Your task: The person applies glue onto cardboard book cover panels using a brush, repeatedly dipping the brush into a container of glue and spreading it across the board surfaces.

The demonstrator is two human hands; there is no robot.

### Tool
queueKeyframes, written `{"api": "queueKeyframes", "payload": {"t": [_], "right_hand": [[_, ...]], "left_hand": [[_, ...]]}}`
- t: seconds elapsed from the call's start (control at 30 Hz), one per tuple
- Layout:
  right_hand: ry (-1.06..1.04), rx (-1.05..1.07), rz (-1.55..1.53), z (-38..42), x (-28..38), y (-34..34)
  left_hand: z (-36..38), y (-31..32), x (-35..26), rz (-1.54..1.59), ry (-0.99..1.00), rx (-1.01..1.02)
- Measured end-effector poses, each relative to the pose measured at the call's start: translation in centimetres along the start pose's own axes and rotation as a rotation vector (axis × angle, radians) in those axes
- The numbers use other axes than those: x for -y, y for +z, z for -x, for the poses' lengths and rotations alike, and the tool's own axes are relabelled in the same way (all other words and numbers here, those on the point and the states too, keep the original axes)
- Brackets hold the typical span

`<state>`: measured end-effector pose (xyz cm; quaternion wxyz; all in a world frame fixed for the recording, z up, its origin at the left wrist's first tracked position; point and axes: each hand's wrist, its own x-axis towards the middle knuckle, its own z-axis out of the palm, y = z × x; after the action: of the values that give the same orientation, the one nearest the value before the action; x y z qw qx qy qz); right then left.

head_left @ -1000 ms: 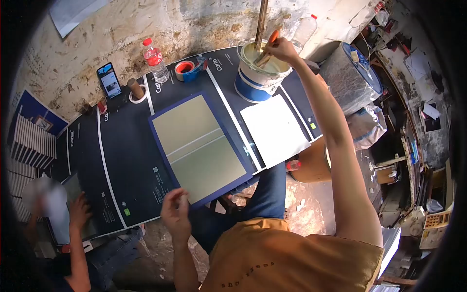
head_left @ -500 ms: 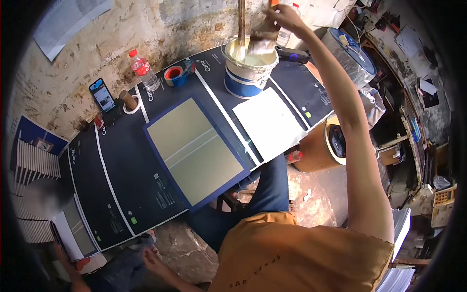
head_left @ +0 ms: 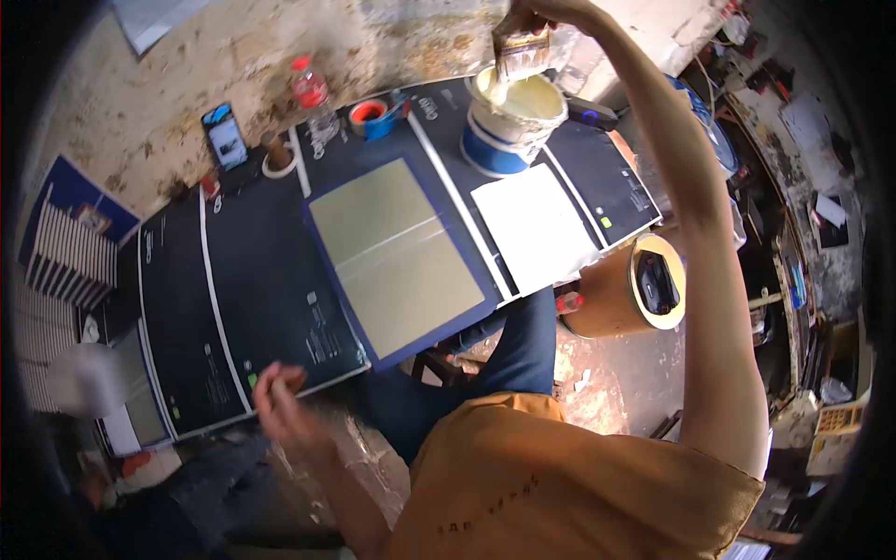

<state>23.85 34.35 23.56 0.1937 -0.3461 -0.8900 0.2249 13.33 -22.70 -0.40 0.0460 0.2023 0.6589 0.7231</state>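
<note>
My right hand (head_left: pixel 546 11) grips a wide paintbrush (head_left: pixel 521 54) at the top of the view. Its bristles, wet with a white substance, hang just above the bucket (head_left: pixel 509 154) of pale paste. At the table's front edge, my left hand (head_left: pixel 287 406) is slightly blurred, with loosely curled fingers apart and nothing visible in them. Beyond it lies a blue-bordered sheet with two greyish boards (head_left: pixel 401 289) and a narrow strip between them. To the right of the boards is white paper (head_left: pixel 537 229).
Along the wall stand a phone (head_left: pixel 224 138), a tape roll (head_left: pixel 371 119) and a red-capped bottle (head_left: pixel 313 91). A brown drum (head_left: pixel 607 294) stands right of my legs. Stacked books (head_left: pixel 75 247) fill the far left, near another person's blurred head (head_left: pixel 89 381).
My right hand has lifted the brush up out of the bucket's mouth. My left hand has risen from below to the table's front edge. The view has shifted slightly.
</note>
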Motion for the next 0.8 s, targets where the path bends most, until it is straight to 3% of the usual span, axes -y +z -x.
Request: {"api": "queueKeyframes", "payload": {"t": [0.03,0.1,0.2,0.23,0.3,0.37,0.43,0.47,0.5,0.57,0.6,0.7,0.8], "right_hand": [[-0.058,0.047,0.022,-0.4,0.5,0.6],[-0.142,-0.193,0.107,2.0,3.8,4.2],[-0.108,0.017,-0.121,4.7,7.9,9.8],[-0.094,-0.035,-0.216,5.5,8.6,12.5],[-0.145,0.034,-0.27,6.5,8.9,17.3],[-0.367,0.058,-0.363,6.7,7.1,23.2],[-0.326,0.123,-0.523,9.7,8.4,26.2],[-0.438,0.108,-0.294,9.7,7.9,27.3],[-0.551,0.121,-0.272,10.3,7.5,27.8],[-0.428,0.197,-0.55,10.4,4.6,28.6],[-0.384,0.234,-0.448,10.7,3.9,27.1],[-0.41,0.124,-0.122,11.8,2.5,22.8],[-0.309,-0.068,-0.421,14.5,1.5,19.2]], "left_hand": [[-0.2,1.7,0.3,0.048,0.004,0.017],[-0.2,5.7,-0.3,0.158,-0.148,0.056],[0.0,9.4,2.4,0.21,-0.079,0.086],[0.1,10.1,3.3,0.183,-0.091,0.084],[0.5,11.3,5.4,0.183,-0.146,0.075],[0.7,11.6,5.7,0.147,-0.165,0.09],[0.8,11.3,5.2,0.069,-0.159,0.115],[0.8,11.3,5.7,0.002,-0.096,0.111],[0.8,11.2,5.9,-0.022,-0.072,0.113],[0.8,10.9,6.1,-0.067,-0.029,0.117],[0.9,10.8,6.1,-0.05,-0.036,0.105],[1.0,10.7,6.1,0.0,-0.042,0.088],[1.2,10.8,6.7,0.043,-0.038,0.086]]}}
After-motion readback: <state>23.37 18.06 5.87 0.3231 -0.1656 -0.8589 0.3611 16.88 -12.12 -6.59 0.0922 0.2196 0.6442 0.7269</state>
